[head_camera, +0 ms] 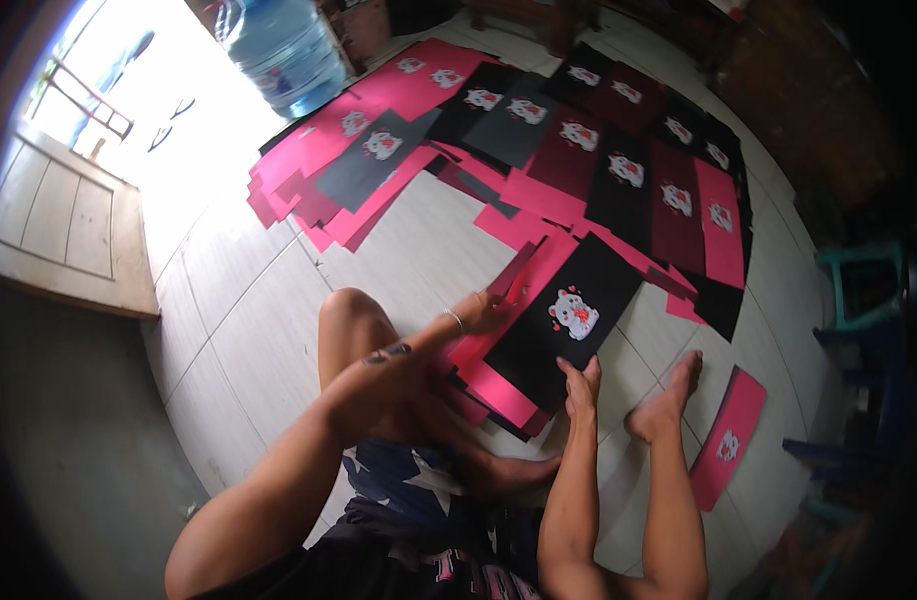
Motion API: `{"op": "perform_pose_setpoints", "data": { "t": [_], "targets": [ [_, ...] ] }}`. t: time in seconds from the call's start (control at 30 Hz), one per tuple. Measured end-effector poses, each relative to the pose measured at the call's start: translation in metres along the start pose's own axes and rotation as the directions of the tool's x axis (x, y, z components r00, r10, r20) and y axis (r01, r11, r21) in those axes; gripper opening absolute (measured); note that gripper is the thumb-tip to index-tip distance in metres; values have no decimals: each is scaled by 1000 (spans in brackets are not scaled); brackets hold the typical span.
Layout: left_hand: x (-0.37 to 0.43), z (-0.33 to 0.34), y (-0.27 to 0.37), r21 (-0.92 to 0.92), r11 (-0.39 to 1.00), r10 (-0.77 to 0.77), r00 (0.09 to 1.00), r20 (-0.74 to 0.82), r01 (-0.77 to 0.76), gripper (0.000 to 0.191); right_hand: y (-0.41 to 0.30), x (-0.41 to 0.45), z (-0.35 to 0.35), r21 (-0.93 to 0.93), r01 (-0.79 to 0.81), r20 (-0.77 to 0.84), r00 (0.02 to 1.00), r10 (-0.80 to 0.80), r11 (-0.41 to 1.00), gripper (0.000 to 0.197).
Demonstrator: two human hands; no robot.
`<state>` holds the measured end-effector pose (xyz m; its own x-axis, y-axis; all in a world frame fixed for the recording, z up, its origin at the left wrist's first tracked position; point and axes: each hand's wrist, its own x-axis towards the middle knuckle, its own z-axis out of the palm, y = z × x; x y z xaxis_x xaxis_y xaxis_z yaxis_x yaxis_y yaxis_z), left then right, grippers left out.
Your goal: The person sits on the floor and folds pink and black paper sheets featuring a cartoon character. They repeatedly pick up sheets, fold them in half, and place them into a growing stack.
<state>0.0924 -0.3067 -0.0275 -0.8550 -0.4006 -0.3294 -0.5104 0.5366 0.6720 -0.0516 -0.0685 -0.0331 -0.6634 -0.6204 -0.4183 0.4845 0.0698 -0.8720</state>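
Observation:
A black rectangular panel [537, 360], printed with a white bear and red hearts, lies tilted over a loose pile of pink sheets [507, 397] before me. My right hand [580, 384] grips the panel's near edge, with the thumb at its top face. My left hand [487, 311], with a bracelet at the wrist, is over the pile left of the panel. Its fingers are bent and blurred beside a red strip [518, 289]; whether they hold it is unclear.
Printed panels in black [612, 206], maroon [559, 169], grey [507, 135] and pink [398, 82] overlap on the tiled floor [241, 330]. One pink panel [713, 476] lies apart at right. A water jug [282, 56] stands back left, near an open wooden door [68, 217]. Stools [863, 281] line the right.

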Motion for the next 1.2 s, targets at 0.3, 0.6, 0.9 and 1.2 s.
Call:
{"op": "perform_pose_setpoints", "data": {
  "t": [0.3,0.6,0.9,1.2],
  "targets": [
    [-10,-188,-183,277,736,-295,661,-690,618,79,2,3,13,-33,4,-48,999,-6,999,60],
    [4,-209,-188,492,643,-291,782,-552,587,22,4,5,18,-38,-30,-87,996,26,999,53],
    [-15,-82,28,630,759,-166,984,-59,166,19,10,15,7,-280,2,-104,994,-32,960,48],
    [-26,74,164,458,883,-37,959,281,-100,23,-2,6,-11,357,-198,39,980,197,913,36]
  ]
}}
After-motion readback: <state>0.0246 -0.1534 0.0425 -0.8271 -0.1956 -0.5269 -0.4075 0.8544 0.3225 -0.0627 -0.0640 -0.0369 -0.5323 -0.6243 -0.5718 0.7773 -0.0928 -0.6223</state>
